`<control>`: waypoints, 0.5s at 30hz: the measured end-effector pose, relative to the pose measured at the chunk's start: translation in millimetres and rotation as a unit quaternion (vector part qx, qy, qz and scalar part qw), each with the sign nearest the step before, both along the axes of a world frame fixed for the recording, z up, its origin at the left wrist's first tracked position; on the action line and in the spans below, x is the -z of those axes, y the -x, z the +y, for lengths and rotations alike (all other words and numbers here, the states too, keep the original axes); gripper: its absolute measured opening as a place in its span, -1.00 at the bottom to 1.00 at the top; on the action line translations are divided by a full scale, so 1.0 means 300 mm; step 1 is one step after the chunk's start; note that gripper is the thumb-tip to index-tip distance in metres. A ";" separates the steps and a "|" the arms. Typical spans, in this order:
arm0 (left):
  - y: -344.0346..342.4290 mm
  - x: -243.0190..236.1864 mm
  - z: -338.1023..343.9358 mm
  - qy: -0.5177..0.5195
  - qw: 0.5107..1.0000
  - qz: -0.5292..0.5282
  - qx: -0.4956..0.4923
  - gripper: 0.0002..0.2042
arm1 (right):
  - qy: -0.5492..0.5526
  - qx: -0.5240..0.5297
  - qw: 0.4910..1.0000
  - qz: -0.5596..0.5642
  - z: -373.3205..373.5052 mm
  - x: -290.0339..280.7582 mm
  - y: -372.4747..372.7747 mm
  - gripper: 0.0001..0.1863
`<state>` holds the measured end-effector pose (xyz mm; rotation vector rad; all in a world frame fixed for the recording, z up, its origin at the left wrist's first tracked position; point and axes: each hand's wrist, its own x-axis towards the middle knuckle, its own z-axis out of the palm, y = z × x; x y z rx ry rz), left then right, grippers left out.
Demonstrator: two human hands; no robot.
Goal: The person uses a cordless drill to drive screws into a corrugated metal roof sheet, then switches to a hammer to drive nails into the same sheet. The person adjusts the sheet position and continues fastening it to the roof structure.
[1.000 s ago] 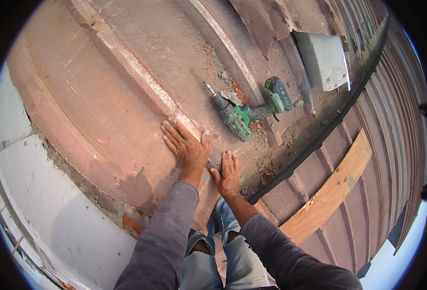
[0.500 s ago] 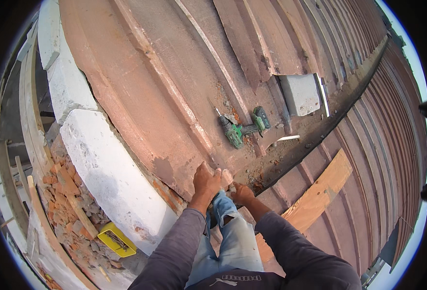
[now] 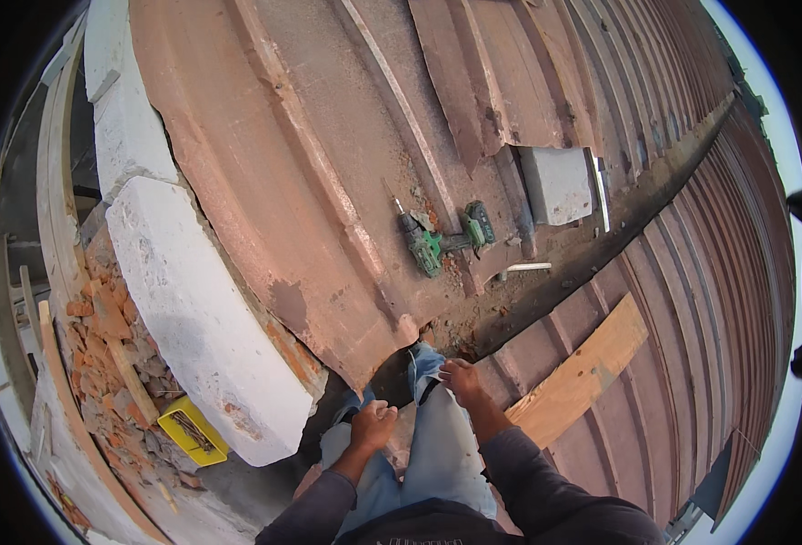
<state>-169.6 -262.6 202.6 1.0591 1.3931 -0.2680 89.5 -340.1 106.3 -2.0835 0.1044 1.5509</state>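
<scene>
Head view: left hand (image 3: 373,425) curled above the torn jeans (image 3: 444,445); right hand (image 3: 461,380), also curled, farther forward beside them. Cannot tell whether either pinches cloth. Green-and-black drill (image 3: 430,249) lies ahead on reddish ribbed sheet (image 3: 228,173).

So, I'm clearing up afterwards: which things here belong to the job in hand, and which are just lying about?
Probably in the job:
rusty roof sheet, ahead of the left hand and right hand
green drill, lying beyond them

Seemingly just lying about:
wooden plank, at right
yellow box, at left
brick rubble, beside the box
</scene>
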 end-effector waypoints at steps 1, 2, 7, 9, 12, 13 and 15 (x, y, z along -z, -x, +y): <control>-0.013 0.061 -0.018 0.005 0.999 -0.001 -0.052 -0.46 | 0.022 0.138 0.985 0.101 0.025 0.109 0.002 -0.39; -0.035 0.135 -0.027 0.031 0.995 -0.025 -0.093 -0.46 | 0.004 0.191 0.972 0.134 0.051 0.223 0.003 -0.34; -0.131 0.471 -0.113 0.241 0.894 -0.005 -0.379 -0.35 | -0.091 0.339 0.879 0.323 0.134 0.676 0.028 -0.07; -0.167 0.600 -0.115 0.229 0.838 -0.007 -0.496 -0.22 | -0.181 0.347 0.839 0.378 0.167 0.775 0.042 0.03; -0.210 0.735 -0.107 0.209 0.774 -0.053 -0.596 -0.06 | -0.235 0.363 0.802 0.412 0.200 0.837 0.061 0.12; -0.225 0.763 -0.103 0.201 0.758 -0.078 -0.615 -0.01 | -0.249 0.363 0.795 0.417 0.204 0.842 0.062 0.13; -0.252 0.803 -0.092 0.200 0.729 -0.123 -0.643 0.03 | -0.266 0.376 0.767 0.447 0.201 0.841 0.063 0.09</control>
